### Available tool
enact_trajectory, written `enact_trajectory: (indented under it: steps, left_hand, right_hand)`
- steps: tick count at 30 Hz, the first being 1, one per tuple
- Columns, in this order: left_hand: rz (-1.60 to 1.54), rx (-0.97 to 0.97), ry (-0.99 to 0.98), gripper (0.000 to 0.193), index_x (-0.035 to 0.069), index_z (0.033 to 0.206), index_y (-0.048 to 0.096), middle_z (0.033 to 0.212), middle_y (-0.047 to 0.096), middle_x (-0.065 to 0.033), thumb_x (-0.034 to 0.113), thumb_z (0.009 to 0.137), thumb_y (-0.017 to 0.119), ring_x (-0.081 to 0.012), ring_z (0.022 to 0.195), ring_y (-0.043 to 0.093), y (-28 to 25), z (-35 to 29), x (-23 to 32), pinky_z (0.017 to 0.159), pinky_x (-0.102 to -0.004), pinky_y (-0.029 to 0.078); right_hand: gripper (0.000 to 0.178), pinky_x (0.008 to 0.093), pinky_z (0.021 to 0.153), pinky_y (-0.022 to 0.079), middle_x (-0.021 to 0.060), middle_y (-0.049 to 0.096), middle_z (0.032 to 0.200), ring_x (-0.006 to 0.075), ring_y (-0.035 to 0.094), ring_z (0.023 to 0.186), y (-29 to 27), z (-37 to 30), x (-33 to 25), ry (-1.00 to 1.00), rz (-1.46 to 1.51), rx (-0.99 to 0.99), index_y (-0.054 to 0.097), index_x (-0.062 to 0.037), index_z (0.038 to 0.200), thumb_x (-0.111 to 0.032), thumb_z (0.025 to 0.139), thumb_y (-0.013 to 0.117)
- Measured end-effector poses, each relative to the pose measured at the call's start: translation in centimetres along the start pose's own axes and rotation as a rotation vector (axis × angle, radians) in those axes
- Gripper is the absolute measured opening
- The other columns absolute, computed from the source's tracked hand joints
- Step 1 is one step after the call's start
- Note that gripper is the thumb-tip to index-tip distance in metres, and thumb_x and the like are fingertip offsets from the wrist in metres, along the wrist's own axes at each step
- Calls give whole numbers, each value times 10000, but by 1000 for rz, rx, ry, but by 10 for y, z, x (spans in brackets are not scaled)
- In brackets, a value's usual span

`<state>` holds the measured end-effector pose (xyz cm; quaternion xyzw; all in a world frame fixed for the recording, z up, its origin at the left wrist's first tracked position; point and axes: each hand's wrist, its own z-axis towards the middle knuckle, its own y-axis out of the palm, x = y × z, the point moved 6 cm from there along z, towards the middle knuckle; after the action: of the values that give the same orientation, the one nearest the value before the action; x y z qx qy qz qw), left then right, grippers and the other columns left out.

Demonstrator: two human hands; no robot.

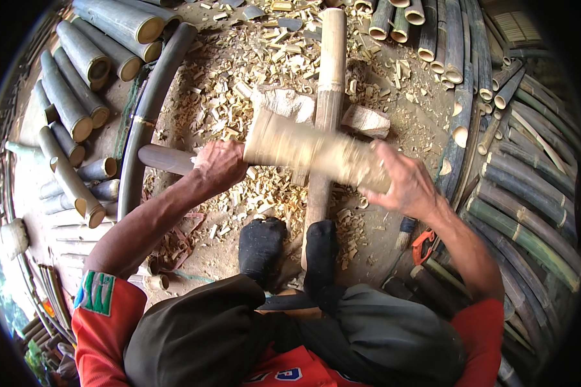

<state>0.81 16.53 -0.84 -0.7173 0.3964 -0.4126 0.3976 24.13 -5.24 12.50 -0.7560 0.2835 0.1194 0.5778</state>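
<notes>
My left hand [221,161] is closed around a dark wooden handle [164,158], whose rounded end sticks out to the left. What the handle belongs to is hidden. Just right of that fist is a thick, pale bamboo piece [310,149], blurred by motion and tilted down to the right. Around its right end curls my right hand [407,180], thumb on top and fingers beneath. The piece lies across a long bamboo pole [330,64] running away from me, pale at its far end and browner nearer. My black-socked feet [263,248] flank the pole's near end.
Chips and shavings [232,71] litter the ground. Two whitish blocks [366,120] sit beside the pole. Cut bamboo lengths [84,58] lie at left, and stacked bamboo [523,193] fills the right. A curved dark pole [150,116] stands left. An orange-handled tool [422,247] and a brush [405,232] lie near my right forearm.
</notes>
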Motion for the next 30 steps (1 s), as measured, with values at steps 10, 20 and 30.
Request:
enact_trajectory:
  steps: [10, 20, 30]
  left_hand:
    - [48, -61, 44, 163, 33, 1028, 641, 790, 685, -127, 131, 1059, 515, -190, 577, 629, 0, 3, 3, 456, -395, 517]
    - [41, -86, 8, 115, 43, 1105, 568, 911, 678, -170, 131, 1034, 554, -268, 674, 693, 11, 12, 2, 526, -451, 562]
    - [65, 67, 37, 74, 44, 982, 582, 815, 689, -161, 93, 1028, 551, -236, 567, 652, 14, 13, 1, 434, -410, 513]
  right_hand:
    - [936, 374, 803, 588, 74, 584, 1029, 231, 635, 936, 23, 10, -6, -614, -554, -99, 534, -36, 1370, -359, 615, 984]
    - [862, 370, 784, 582, 91, 608, 998, 225, 625, 903, 29, 9, -10, -646, -601, -80, 577, -11, 1322, -338, 628, 970]
    - [713, 391, 711, 569, 73, 592, 923, 221, 635, 844, 39, 8, -10, -729, -589, -60, 574, -27, 1290, -323, 733, 906]
